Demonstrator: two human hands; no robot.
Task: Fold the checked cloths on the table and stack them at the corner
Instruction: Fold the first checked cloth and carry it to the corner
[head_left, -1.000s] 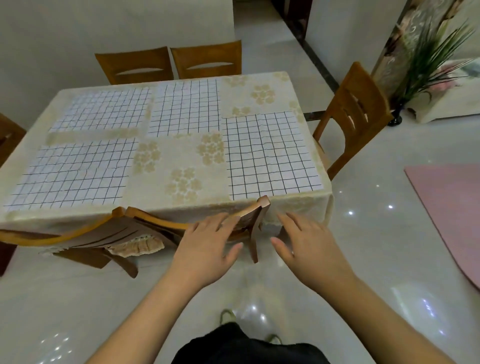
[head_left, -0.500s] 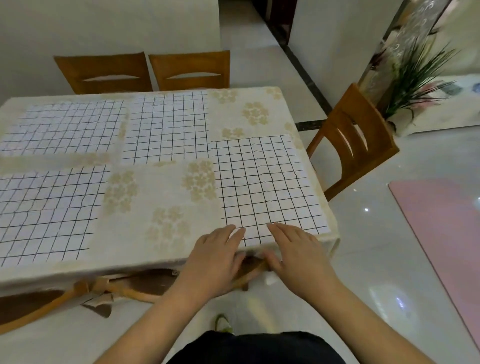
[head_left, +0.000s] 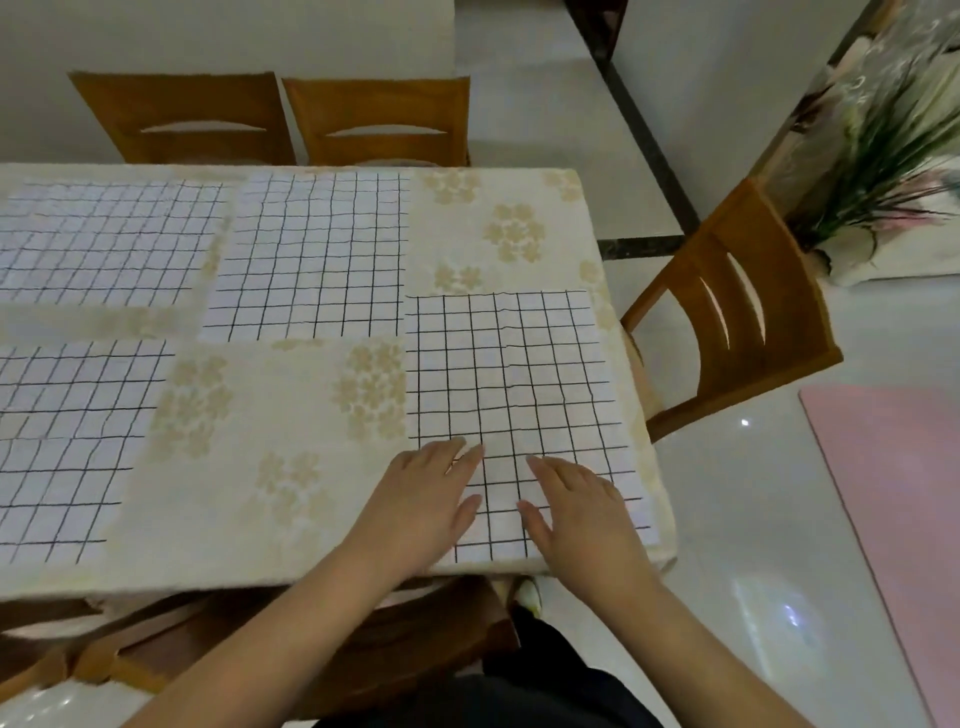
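Both hands (head_left: 509, 509) now flat on near checked cloth (head_left: 511, 384)

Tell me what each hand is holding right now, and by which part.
Nothing is held. The left hand and right hand lie flat, fingers straight, on the near end of the nearest checked cloth, with no grip on it.

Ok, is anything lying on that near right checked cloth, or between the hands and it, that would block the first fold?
Nothing visible does. The left hand and right hand lie flat on the near end of the near right checked cloth, fingers straight. The rest of it lies bare and flat on the table.
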